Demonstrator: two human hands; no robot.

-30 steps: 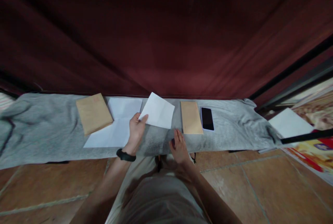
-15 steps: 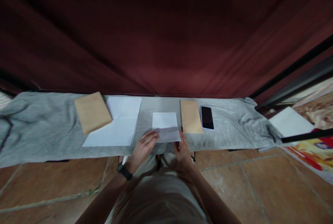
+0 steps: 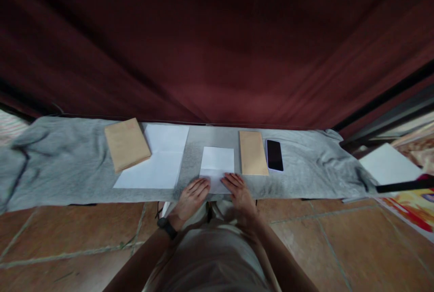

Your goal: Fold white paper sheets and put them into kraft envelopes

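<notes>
A sheet of white paper (image 3: 218, 158) with a fold across it lies on the grey cloth in front of me. My left hand (image 3: 194, 196) rests at its near left side, fingers flat on the paper's edge. Across from it, my right hand (image 3: 240, 194) lies with its fingers stretched over the near right part of the sheet. Neither hand grips anything. Just right of the paper is a brown envelope (image 3: 253, 153), and beside that a phone (image 3: 274, 155) with a dark screen.
Left on the grey cloth (image 3: 74, 161), a stack of brown envelopes (image 3: 127, 144) partly covers large white sheets (image 3: 166, 161). A dark red curtain (image 3: 217, 57) hangs behind the narrow table. To the right are a white board (image 3: 388, 163) and a dark bar (image 3: 400, 186).
The near flap of the paper, raised between my hands before, now lies flat. Both hands have come down onto it, the right one moving from the edge to on top.
</notes>
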